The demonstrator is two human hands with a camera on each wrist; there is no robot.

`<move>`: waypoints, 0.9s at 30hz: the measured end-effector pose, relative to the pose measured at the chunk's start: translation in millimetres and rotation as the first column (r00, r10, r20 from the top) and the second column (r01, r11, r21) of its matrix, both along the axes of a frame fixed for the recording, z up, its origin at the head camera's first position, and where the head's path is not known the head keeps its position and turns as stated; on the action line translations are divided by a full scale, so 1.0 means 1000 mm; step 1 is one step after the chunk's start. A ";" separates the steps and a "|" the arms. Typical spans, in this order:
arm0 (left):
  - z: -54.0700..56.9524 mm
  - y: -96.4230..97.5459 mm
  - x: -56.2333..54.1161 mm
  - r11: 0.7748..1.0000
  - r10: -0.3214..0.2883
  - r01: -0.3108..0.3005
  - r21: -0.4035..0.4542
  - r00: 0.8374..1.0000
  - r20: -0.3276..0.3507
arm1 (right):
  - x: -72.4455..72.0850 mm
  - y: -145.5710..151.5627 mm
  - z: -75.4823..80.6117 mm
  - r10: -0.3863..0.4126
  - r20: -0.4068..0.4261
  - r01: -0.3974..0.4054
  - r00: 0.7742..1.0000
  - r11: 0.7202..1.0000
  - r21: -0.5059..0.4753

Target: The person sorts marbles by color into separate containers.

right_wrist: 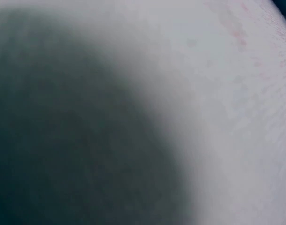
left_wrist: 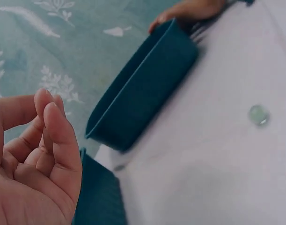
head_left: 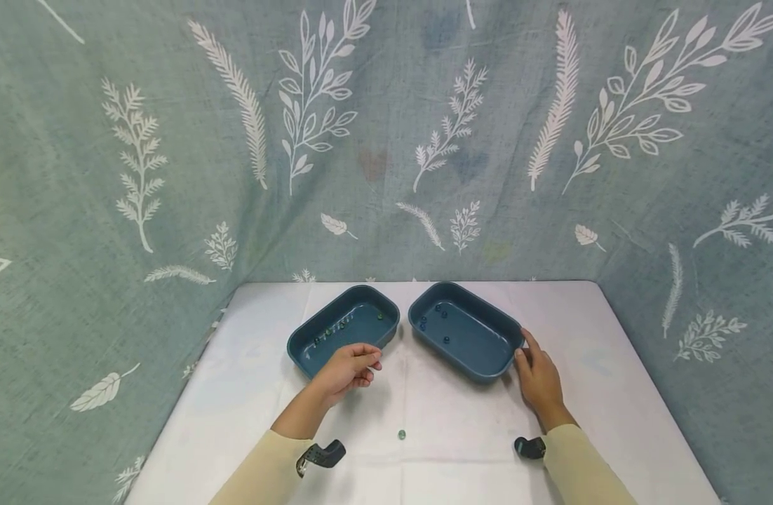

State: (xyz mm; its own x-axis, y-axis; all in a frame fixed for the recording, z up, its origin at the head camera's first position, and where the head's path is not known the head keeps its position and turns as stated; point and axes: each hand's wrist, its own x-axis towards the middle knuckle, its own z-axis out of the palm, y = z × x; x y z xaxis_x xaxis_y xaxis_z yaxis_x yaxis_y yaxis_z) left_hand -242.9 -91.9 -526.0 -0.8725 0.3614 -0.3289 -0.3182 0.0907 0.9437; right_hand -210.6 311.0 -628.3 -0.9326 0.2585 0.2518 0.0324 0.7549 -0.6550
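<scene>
My left hand [head_left: 351, 368] hovers over the front right edge of the left blue tray [head_left: 307, 326]. Its fingers are curled, with thumb and index fingertips together and nothing visible between them in the left wrist view. Several small green glass marbles [head_left: 380, 316] lie inside that tray. On the right, my right hand [head_left: 541, 382] grips the rim of a second blue tray [head_left: 465, 365], thumb toward the front. Several dark blue marbles [head_left: 446, 339] lie in this one. A single pale green marble [left_wrist: 259, 115] sits on the white cloth in front of the trays.
White cloth covers the table [head_left: 452, 449]. Grey-green curtain fabric [head_left: 386, 140] with white leaf prints hangs behind and at both sides. Dark wrist-worn devices [head_left: 326, 454] are on both sleeves. A blurred dark shape [right_wrist: 77, 140] fills the left of the right wrist view.
</scene>
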 end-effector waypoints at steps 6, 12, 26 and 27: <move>-0.013 0.003 0.016 1.000 -0.023 0.023 0.011 1.000 0.021 | 0.001 0.000 0.001 -0.008 0.022 0.008 1.000 1.000 -0.013; -0.033 0.007 0.032 0.999 -0.035 0.035 -0.030 0.999 0.024 | 0.001 0.000 0.000 -0.003 0.018 0.003 1.000 1.000 -0.019; -0.065 0.019 0.063 0.983 -0.090 0.093 -0.160 0.996 0.024 | 0.000 -0.001 0.000 -0.008 0.019 0.008 1.000 1.000 -0.013; -0.065 0.019 0.064 0.981 -0.095 0.097 -0.169 0.995 0.023 | 0.000 -0.001 0.000 -0.009 0.020 0.009 1.000 1.000 -0.011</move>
State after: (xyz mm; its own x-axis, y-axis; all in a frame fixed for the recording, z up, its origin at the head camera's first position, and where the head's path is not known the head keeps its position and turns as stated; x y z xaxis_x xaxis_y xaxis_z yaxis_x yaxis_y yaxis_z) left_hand -178.6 -72.7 -591.4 -0.8312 0.3810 -0.4049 -0.3135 0.2804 0.9072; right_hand -210.2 309.8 -627.9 -0.9350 0.2696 0.2303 0.0521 0.7469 -0.6629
